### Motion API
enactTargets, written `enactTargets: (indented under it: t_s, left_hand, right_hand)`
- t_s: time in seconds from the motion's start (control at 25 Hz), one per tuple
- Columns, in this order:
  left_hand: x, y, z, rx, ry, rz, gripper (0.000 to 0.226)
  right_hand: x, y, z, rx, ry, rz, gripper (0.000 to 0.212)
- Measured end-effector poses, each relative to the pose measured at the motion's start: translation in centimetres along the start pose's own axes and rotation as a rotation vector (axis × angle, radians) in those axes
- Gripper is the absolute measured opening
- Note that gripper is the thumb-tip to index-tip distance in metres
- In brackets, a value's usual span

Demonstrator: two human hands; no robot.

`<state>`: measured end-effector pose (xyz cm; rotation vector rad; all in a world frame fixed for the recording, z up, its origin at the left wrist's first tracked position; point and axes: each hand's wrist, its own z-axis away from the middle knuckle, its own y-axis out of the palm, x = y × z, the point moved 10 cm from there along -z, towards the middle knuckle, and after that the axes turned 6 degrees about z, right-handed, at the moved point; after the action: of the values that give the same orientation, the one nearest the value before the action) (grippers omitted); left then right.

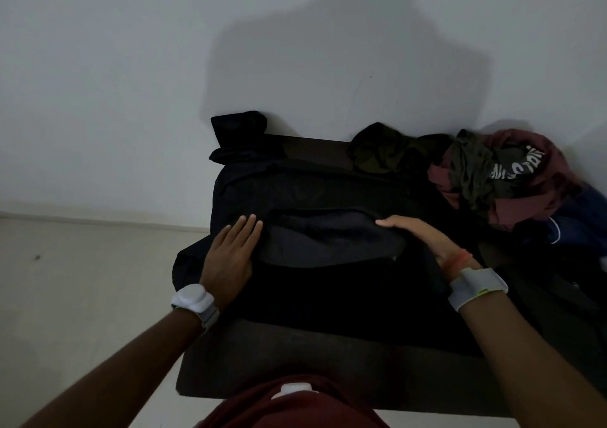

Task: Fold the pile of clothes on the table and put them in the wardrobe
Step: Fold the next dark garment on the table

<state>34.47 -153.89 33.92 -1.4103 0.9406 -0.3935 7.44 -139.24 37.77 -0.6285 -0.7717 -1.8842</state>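
A black garment (328, 197) lies spread across the dark table (295, 362), with a dark grey folded part (331, 240) in its middle. My left hand (233, 250) lies flat on the garment at the left end of that fold, fingers straight. My right hand (423, 237) rests at the fold's right end, fingers extended leftward over the cloth. An unfolded pile sits at the table's right: an olive piece (387, 151), a maroon piece (538, 178) and a black piece with white lettering (519, 168). A folded black item (239, 138) stands at the back left.
A white wall (131, 66) rises directly behind the table, and a pale floor (82, 280) lies to the left. A navy garment with a white line (571, 227) hangs at the right edge. The scene is dim, so dark cloth edges are hard to separate.
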Motion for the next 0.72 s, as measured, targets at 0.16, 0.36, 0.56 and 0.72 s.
enactTargets:
  t_s: [0.16, 0.36, 0.56, 0.72]
  left_hand:
    - [0.6, -5.3, 1.0, -0.286, 0.072, 0.066, 0.066]
    - [0.8, -5.6, 4.3, -0.227, 0.251, -0.032, 0.049]
    - [1.9, -1.2, 5.4, 0.016, 0.205, -0.126, 0.053]
    - [4.5, -1.6, 4.6, 0.046, -0.007, -0.12, 0.06]
  right_hand:
    - [-1.8, -0.6, 0.2, 0.112, 0.07, 0.077, 0.032]
    - [-5.2, -5.2, -1.9, -0.088, 0.181, 0.495, 0.048]
    - [-5.5, -7.1, -3.5, -0.234, 0.159, 1.0, 0.031]
    - [-6.4, -7.0, -2.0, -0.144, 0.365, 1.235, 0.048]
